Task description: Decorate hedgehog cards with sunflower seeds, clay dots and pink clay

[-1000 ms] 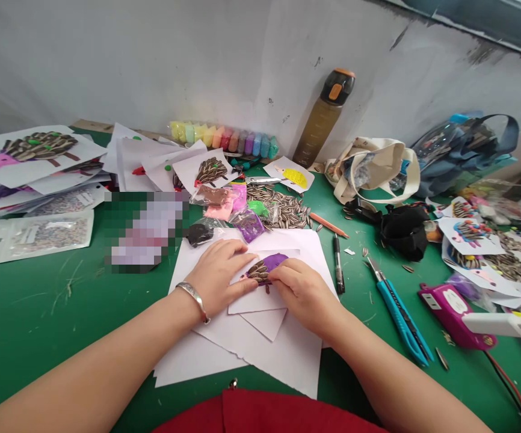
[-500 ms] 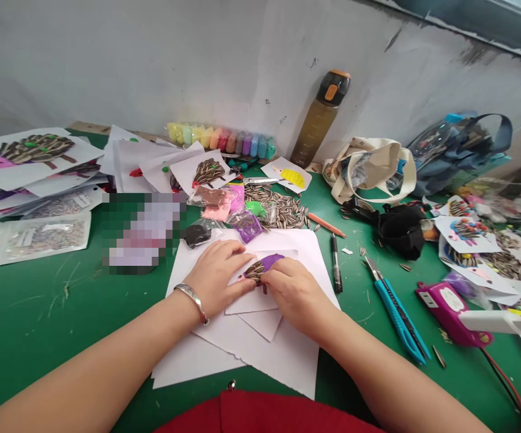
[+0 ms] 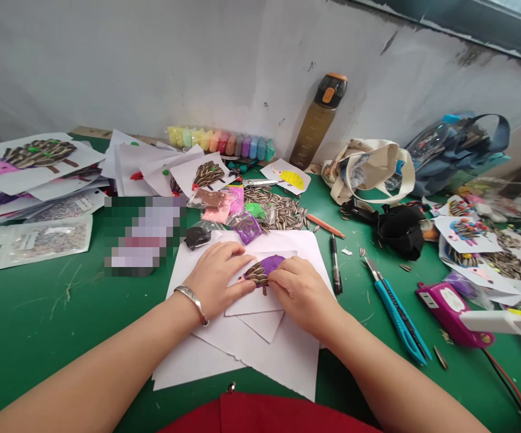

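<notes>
A small hedgehog picture (image 3: 260,270) lies on white paper before me, with a purple clay body (image 3: 271,262) and striped sunflower seeds (image 3: 255,274) pressed into its left part. My left hand (image 3: 218,273), with a silver bangle, rests spread on the paper, its thumb and fingertips at the picture's left side. On the right, the fingers of my right hand (image 3: 299,288) are pinched together at the clay, touching it beside the seeds. Whatever is between those fingertips is hidden. More white sheets (image 3: 283,367) lie underneath.
Behind the paper are bagged clay (image 3: 245,226) and a pile of sunflower seeds (image 3: 283,210). To the right lie a pen (image 3: 335,264), a blue utility knife (image 3: 398,316) with its blade out, and a magenta corded device (image 3: 454,313). A bottle (image 3: 317,123) stands by the wall. Finished hedgehog pictures (image 3: 39,156) are stacked left.
My right hand has shifted slightly right and down, showing more of the purple clay and seeds. The left hand stays put. The view has moved very slightly.
</notes>
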The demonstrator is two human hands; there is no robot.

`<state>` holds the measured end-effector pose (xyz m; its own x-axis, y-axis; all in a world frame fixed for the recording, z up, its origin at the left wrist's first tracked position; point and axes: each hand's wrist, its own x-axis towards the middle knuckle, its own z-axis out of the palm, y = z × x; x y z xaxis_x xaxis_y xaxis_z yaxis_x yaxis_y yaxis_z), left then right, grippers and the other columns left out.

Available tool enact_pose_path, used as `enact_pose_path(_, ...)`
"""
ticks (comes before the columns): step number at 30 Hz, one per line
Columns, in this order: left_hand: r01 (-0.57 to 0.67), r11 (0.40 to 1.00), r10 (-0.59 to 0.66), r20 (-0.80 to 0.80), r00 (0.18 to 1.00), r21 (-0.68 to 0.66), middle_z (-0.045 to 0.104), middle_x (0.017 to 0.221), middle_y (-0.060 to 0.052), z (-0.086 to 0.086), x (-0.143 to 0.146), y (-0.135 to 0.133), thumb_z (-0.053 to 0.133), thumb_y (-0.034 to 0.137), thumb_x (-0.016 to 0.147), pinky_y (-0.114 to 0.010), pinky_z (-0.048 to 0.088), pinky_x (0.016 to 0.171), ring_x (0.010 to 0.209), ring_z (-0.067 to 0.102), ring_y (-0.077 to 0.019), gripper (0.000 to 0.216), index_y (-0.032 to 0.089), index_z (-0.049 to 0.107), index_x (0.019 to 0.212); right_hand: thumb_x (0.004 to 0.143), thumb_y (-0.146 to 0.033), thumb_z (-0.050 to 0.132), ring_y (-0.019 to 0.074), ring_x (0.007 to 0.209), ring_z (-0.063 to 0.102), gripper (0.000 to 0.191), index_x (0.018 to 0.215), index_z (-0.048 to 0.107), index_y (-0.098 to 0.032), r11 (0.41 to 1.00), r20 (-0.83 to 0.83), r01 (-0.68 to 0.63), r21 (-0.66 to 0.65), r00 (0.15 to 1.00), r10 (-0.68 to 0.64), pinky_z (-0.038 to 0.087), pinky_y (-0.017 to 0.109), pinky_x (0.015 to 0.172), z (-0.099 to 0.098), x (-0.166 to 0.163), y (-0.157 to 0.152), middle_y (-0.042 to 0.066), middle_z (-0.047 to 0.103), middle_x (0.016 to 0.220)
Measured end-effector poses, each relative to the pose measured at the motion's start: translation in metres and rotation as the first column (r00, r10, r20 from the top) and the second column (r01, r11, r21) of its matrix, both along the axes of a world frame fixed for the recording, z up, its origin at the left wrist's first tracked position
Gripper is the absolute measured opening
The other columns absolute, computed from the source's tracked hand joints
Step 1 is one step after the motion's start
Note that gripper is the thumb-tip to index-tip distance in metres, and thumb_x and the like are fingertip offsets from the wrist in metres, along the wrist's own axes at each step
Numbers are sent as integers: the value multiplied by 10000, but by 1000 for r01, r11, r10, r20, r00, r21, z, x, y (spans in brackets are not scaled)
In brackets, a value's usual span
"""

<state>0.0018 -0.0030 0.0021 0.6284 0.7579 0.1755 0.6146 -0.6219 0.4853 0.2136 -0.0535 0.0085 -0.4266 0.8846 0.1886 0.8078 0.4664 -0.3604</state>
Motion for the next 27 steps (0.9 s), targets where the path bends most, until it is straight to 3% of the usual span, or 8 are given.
enact_pose_path(20, 0, 1000, -1, -14, 1000, -8, 569, 1146, -90, 0, 0, 0, 635, 415, 822, -453, 405, 968, 1071, 513, -277, 400, 216, 637, 1168, 897, -138, 498, 190, 760, 530, 248, 723, 668, -192, 1000, -84, 16, 19, 996, -14, 407, 318, 709, 4, 1, 6, 56, 614, 753)
enact_pose_path(23, 3, 1000, -3, -23, 1000, -1, 565, 1154, -95, -1, 0, 1, 633, 408, 827, -452, 395, 978, 1086, 506, -278, 402, 208, 634, 1176, 892, -150, 507, 195, 789, 566, 215, 833, 709, -195, 994, -145, 86, 68, 987, -76, 433, 317, 725, 9, 15, 13, 64, 644, 795)
enact_pose_path(27, 20, 1000, -20, -27, 999, -3, 559, 1173, -110, 0, -1, 2, 603, 418, 853, -465, 388, 986, 1099, 496, -286, 406, 190, 633, 1188, 878, -173, 512, 212, 870, 613, 216, 871, 726, -204, 947, -132, 311, 86, 945, -298, 454, 321, 769, 18, 49, 30, 61, 684, 873)
